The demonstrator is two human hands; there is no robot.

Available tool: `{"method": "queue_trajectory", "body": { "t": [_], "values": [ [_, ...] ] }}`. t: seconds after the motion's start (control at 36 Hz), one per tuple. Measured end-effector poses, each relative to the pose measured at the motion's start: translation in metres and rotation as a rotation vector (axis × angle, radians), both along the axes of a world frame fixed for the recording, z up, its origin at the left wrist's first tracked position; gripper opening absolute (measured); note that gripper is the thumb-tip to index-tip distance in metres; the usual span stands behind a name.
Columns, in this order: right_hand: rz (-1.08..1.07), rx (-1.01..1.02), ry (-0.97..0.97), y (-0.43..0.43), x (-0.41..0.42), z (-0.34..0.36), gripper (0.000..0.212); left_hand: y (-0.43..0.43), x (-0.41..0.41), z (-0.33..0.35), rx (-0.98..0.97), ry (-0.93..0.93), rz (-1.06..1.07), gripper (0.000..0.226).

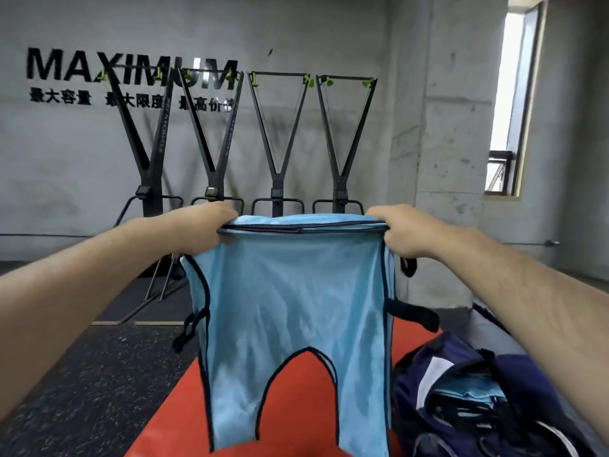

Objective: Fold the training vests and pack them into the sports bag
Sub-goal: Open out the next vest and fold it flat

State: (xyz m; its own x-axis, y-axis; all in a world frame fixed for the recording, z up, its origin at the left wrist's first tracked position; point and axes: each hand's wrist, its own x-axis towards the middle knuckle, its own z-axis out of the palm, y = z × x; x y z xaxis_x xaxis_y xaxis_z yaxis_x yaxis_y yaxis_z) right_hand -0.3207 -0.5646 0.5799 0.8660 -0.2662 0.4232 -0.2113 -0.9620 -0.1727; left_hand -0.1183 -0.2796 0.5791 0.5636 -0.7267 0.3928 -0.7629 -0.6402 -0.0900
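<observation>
Pale-blue mesh of one training vest point(296, 308), gripped at its upper corners by the left hand point(211, 225) and right hand point(398, 230), fingers curled round the hem. Hanging full-length, unfolded, above the red mat point(296, 407). Seemingly packed already: blue folded cloth point(478, 394) inside the open navy sports bag point(527, 367), just right. Left to do: folding this one, stowing it.

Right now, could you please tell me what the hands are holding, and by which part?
The left hand and right hand hold one light blue vest by its top edge's two corners.
</observation>
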Motion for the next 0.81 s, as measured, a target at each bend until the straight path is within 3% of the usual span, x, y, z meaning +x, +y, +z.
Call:
{"method": "queue_trajectory", "body": {
  "t": [0.06, 0.08, 0.14, 0.19, 0.28, 0.36, 0.47, 0.53, 0.64, 0.81],
  "values": [
    [0.039, -0.016, 0.035, 0.002, -0.002, -0.006, 0.012, 0.006, 0.001, -0.005, -0.061, 0.054, 0.017, 0.02],
    [0.051, -0.049, 0.048, 0.003, -0.003, -0.008, 0.016, 0.009, 0.001, -0.009, -0.106, 0.073, 0.02, 0.024],
    [0.071, -0.158, 0.082, 0.005, -0.006, -0.012, 0.06, 0.012, -0.002, -0.015, -0.183, 0.096, 0.013, 0.028],
    [0.075, -0.207, 0.041, 0.006, -0.009, -0.018, 0.077, 0.014, -0.005, -0.02, -0.231, 0.119, 0.002, 0.03],
    [0.078, -0.243, -0.056, 0.004, -0.014, -0.022, 0.069, 0.018, -0.015, -0.025, -0.275, 0.168, -0.049, 0.031],
    [0.086, -0.205, -0.071, 0.003, -0.024, -0.022, 0.057, 0.027, -0.028, -0.028, -0.225, 0.171, -0.091, 0.016],
    [0.079, -0.133, -0.012, 0.011, -0.04, -0.019, 0.059, 0.04, -0.033, -0.029, -0.151, 0.096, -0.171, 0.084],
    [0.066, -0.11, 0.047, 0.012, -0.042, -0.019, 0.061, 0.041, -0.026, -0.034, -0.146, 0.084, -0.177, 0.095],
    [0.046, -0.07, 0.156, 0.007, -0.031, -0.028, 0.055, 0.026, -0.011, -0.045, -0.008, 0.043, -0.143, 0.076],
    [-0.041, -0.178, 0.264, -0.021, 0.017, -0.056, 0.052, -0.007, 0.033, -0.073, 0.124, 0.069, -0.12, 0.052]
  ]
}}
